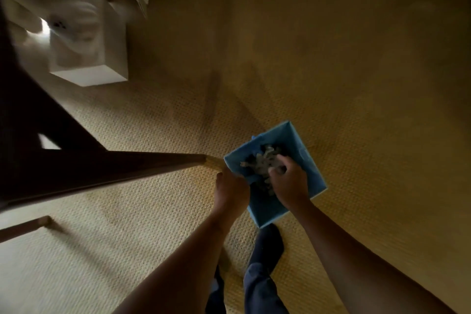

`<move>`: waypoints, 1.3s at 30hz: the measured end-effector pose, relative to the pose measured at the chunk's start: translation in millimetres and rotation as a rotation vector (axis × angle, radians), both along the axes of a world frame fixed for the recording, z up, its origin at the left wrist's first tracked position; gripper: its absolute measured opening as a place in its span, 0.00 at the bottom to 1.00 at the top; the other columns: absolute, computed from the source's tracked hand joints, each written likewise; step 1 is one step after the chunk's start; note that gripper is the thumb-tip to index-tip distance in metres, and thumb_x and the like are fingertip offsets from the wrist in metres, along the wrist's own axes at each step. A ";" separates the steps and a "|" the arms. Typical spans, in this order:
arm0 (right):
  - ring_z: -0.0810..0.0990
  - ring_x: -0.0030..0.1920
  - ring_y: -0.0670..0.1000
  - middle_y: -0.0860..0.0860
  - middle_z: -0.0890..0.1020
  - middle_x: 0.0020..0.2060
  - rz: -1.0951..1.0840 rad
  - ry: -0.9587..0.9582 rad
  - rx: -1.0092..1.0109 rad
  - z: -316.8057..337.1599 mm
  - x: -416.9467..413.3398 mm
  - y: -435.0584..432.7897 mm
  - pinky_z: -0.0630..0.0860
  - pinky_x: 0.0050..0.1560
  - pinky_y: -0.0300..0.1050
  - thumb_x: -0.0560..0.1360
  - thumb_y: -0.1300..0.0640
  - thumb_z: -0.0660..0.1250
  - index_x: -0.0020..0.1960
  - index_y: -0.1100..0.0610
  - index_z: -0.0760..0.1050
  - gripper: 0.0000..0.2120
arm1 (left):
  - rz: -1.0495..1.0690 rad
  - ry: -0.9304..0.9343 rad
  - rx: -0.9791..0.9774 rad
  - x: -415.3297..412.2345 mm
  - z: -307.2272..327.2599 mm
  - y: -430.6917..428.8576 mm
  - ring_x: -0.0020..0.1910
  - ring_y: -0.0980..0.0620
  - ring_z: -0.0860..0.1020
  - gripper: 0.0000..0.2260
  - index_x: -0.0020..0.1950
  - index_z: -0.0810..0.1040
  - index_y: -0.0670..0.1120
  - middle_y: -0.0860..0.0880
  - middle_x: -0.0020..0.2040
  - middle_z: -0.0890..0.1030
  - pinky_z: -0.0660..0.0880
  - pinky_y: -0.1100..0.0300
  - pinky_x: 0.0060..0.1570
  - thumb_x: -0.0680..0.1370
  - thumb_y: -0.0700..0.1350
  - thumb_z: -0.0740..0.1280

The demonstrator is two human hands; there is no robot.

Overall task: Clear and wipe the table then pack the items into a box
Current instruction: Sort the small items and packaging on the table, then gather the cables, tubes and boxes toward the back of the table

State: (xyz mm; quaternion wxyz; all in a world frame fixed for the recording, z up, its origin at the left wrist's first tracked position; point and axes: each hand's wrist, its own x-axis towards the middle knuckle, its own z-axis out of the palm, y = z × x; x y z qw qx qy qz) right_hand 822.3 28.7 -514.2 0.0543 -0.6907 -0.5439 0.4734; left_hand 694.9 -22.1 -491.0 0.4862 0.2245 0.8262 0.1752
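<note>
Packing is underway: grey items (265, 168) are clutched by the right hand (288, 181) inside the blue fabric box (305, 153), its rim steadied by the left hand (230, 186), release due next

1. Support surface: a tan woven carpet (356, 71) covers the whole visible floor.
2. A blue open-topped box (305, 146) appears to rest on the carpet; contact with it cannot be confirmed.
3. A white cube-shaped box (102, 69) stands on the carpet at upper left, well apart from the blue box.
4. A dark wooden table leg (158, 159) meets the carpet just left of the blue box.
5. A sock-covered foot (267, 242) stands on the carpet directly below the blue box.
</note>
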 end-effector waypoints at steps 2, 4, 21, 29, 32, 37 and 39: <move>0.76 0.65 0.52 0.55 0.79 0.64 0.019 0.014 0.054 51.6 -3.0 3.0 0.67 0.61 0.40 0.79 0.60 0.66 0.69 0.59 0.74 0.19 | -0.024 0.010 0.055 -7.4 42.4 1.5 0.43 0.59 0.76 0.06 0.53 0.72 0.54 0.53 0.48 0.78 0.73 0.63 0.35 0.84 0.42 0.60; 0.75 0.60 0.45 0.51 0.79 0.62 0.055 0.034 0.115 104.6 -6.5 3.2 0.66 0.58 0.37 0.80 0.59 0.64 0.69 0.57 0.75 0.17 | -0.100 0.053 0.095 -11.7 84.7 0.2 0.47 0.58 0.75 0.08 0.62 0.72 0.49 0.50 0.55 0.77 0.71 0.64 0.38 0.84 0.44 0.60; 0.74 0.66 0.49 0.48 0.77 0.67 0.566 0.217 0.692 498.4 -230.9 -58.6 0.74 0.63 0.46 0.81 0.54 0.63 0.67 0.52 0.77 0.16 | 0.023 0.689 0.639 -222.1 485.9 -108.7 0.53 0.49 0.81 0.12 0.66 0.78 0.51 0.51 0.61 0.81 0.79 0.50 0.50 0.84 0.48 0.61; 0.75 0.63 0.51 0.49 0.79 0.62 0.815 0.170 0.789 516.6 -403.7 -98.4 0.75 0.59 0.46 0.80 0.55 0.65 0.64 0.53 0.79 0.14 | 0.090 0.840 0.368 -398.3 496.7 -203.2 0.55 0.46 0.79 0.12 0.63 0.78 0.50 0.49 0.61 0.79 0.75 0.52 0.49 0.82 0.44 0.63; 0.73 0.64 0.52 0.49 0.78 0.63 0.913 0.131 0.732 511.3 -487.3 -123.1 0.73 0.61 0.46 0.80 0.57 0.63 0.66 0.52 0.77 0.15 | 0.042 0.818 0.236 -481.7 487.3 -242.3 0.59 0.46 0.78 0.16 0.67 0.75 0.50 0.49 0.65 0.76 0.76 0.52 0.51 0.80 0.43 0.62; 0.63 0.75 0.54 0.51 0.65 0.76 1.259 -0.166 0.679 499.7 -585.3 -140.1 0.64 0.74 0.51 0.75 0.61 0.63 0.76 0.50 0.65 0.29 | -0.393 0.685 -0.095 -567.8 466.0 -271.2 0.77 0.38 0.61 0.45 0.82 0.51 0.53 0.42 0.80 0.58 0.66 0.40 0.72 0.73 0.61 0.73; 0.52 0.80 0.56 0.53 0.54 0.81 1.431 -0.327 0.629 498.0 -613.0 -140.8 0.53 0.78 0.54 0.76 0.59 0.66 0.80 0.50 0.57 0.35 | -0.528 0.639 -0.176 -588.8 458.0 -273.8 0.80 0.37 0.55 0.53 0.83 0.45 0.50 0.40 0.82 0.53 0.59 0.34 0.76 0.70 0.63 0.75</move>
